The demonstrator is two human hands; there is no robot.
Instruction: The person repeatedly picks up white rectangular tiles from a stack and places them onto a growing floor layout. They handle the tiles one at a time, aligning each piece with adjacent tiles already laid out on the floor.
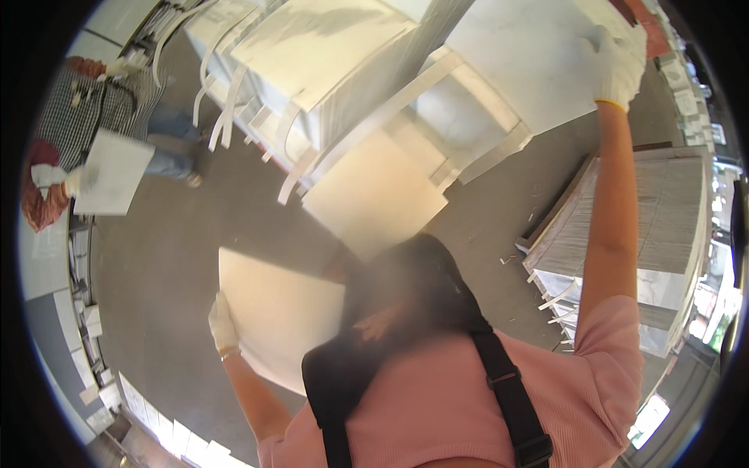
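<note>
My left hand (222,324), in a white glove, grips the outer edge of a thin, cream, square-cornered panel (281,308) at the lower left. Part of that panel is hidden behind the dark, blurred shape in front of my chest. At the upper right my right arm is stretched far out. Its gloved hand (620,70) lies on a large white, faintly marbled sheet (523,54), near its right edge, with the fingers spread. A second cream panel (378,191) lies between me and the strapped stack (328,47).
White straps (234,105) hang off the stack's side. On the right stands a low grey-topped pile (655,210) with straps. A co-worker (101,117) at the far left holds a white panel (115,171). Grey floor (179,249) lies between us.
</note>
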